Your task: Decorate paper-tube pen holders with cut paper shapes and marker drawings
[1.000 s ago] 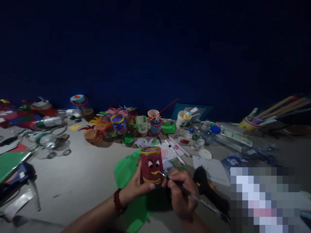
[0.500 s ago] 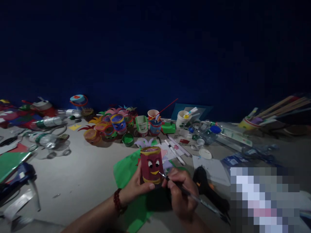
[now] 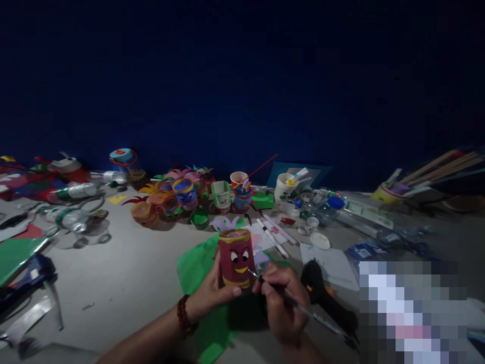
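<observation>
A dark red painted cup (image 3: 226, 256) with yellow bands, white-and-black eyes and a yellow beak faces me, held upright. My left hand (image 3: 214, 290) is wrapped round its left side and base, the thumb across the lower front. In my right hand (image 3: 286, 298) is a thin paintbrush (image 3: 299, 305), gripped like a pen. Its tip meets the right end of the yellow beak. Green paper (image 3: 193, 263) lies on the table under my hands. Just behind the cup is a purple paper crest (image 3: 227, 223).
Several painted face cups (image 3: 185, 194) stand at the back, beside a small pot of green paint (image 3: 199, 217). White markers (image 3: 273, 237) lie behind my right hand. Clear plastic bottles (image 3: 71, 217) are on the left, near a blue glue gun (image 3: 40, 270). Black-handled scissors (image 3: 318, 283) lie at right.
</observation>
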Available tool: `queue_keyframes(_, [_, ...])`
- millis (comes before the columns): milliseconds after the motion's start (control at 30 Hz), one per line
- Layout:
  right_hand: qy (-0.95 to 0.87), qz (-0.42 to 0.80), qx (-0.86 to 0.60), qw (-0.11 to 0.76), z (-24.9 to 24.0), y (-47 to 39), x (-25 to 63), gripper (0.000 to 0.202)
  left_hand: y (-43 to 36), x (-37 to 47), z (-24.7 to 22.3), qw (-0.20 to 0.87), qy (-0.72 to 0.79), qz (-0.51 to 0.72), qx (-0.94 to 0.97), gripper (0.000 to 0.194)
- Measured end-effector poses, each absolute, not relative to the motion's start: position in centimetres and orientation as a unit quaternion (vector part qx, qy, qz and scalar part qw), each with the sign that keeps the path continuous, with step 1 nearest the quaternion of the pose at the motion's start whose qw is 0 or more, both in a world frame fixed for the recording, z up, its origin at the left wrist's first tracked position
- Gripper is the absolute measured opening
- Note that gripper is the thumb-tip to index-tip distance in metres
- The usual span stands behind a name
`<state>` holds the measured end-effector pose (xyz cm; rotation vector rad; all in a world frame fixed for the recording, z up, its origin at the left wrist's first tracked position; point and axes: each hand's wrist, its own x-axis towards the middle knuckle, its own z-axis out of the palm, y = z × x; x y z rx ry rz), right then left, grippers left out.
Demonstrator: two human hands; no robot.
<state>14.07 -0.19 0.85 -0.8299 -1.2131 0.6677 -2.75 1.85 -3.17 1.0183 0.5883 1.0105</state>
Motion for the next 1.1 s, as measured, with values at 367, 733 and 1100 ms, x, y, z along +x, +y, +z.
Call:
queue_keyframes(367, [-0.526, 0.297, -0.379, 0.7, 1.2, -0.2, 13.8, 0.013, 1.8, -2.6, -2.9, 0.717, 0.266, 0.454, 0.457, 0.091])
queue_keyframes(733, [-0.508, 0.327, -0.38, 0.7, 1.3, -0.1, 14.0, 0.011, 2.0, -2.4, -2.2, 0.723, 0.275, 0.452, 0.443, 0.091])
queue_keyframes(1100, [-0.472, 0.289, -0.476, 0.684, 0.7, 0.3, 13.8, 0.016, 2.4, -2.3, -2.5, 0.727, 0.265, 0.473, 0.422, 0.081])
